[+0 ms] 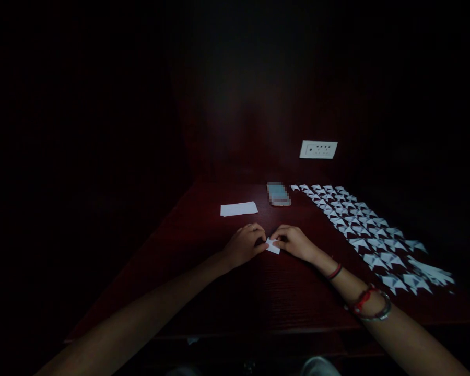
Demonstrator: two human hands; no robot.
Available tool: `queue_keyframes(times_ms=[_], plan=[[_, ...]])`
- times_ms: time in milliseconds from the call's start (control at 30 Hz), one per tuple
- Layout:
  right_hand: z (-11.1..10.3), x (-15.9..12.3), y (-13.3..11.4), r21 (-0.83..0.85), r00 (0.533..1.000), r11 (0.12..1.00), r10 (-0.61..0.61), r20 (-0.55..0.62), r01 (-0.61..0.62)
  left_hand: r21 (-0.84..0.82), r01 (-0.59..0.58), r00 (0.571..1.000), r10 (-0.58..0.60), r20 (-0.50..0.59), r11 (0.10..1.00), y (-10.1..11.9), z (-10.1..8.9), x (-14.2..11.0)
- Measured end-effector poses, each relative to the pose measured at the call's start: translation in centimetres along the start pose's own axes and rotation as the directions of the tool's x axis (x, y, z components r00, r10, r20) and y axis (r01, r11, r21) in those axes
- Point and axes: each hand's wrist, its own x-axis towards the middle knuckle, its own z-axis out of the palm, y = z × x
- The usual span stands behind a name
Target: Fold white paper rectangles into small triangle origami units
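Observation:
A small folded piece of white paper (273,248) is pinched between my two hands, low over the dark red table (235,292). My left hand (244,245) grips its left edge with thumb and fingers. On the paper's right side, the fingers of my right hand (295,243) are closed on it too. Just beyond my left hand lies a flat stack of white paper strips (238,209). To the right, several folded white paper shapes (352,224) stand in rows.
A phone (279,194) with a blurred screen lies near the back of the table. White paper strips (431,271) rest beside the folded shapes at right. A white wall socket (318,150) is set above the table's back edge. The surroundings are very dark.

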Motion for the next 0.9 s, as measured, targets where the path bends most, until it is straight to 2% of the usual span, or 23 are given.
queue_keyframes(times_ms=[67,233,500,633,767,900], plan=[[0.0,0.0,0.0,-0.012,1.000,1.000,0.025,-0.014,-0.025,0.004,0.044,0.998,-0.043,-0.049,0.999,-0.1,0.8,0.2],[0.0,0.2,0.2,-0.038,1.000,0.999,0.000,-0.018,-0.001,-0.018,0.158,0.979,-0.159,-0.125,0.987,-0.9,2.1,0.4],[0.2,0.4,0.9,0.050,0.992,0.995,0.092,-0.088,-0.088,0.006,0.218,0.962,-0.213,-0.169,0.976,-0.7,1.9,0.2],[0.0,0.5,1.6,-0.044,0.989,0.995,0.089,-0.121,-0.095,0.010,0.239,0.957,-0.234,-0.171,0.971,-0.6,1.8,0.2],[-0.7,0.3,2.3,-0.134,0.999,0.990,-0.046,-0.021,0.043,0.018,0.239,0.957,-0.232,-0.173,0.971,-0.8,1.8,0.3],[-1.8,0.2,2.5,-0.138,0.982,0.978,-0.139,0.126,0.156,0.020,0.230,0.960,-0.224,-0.167,0.973,-1.0,1.8,0.3]])
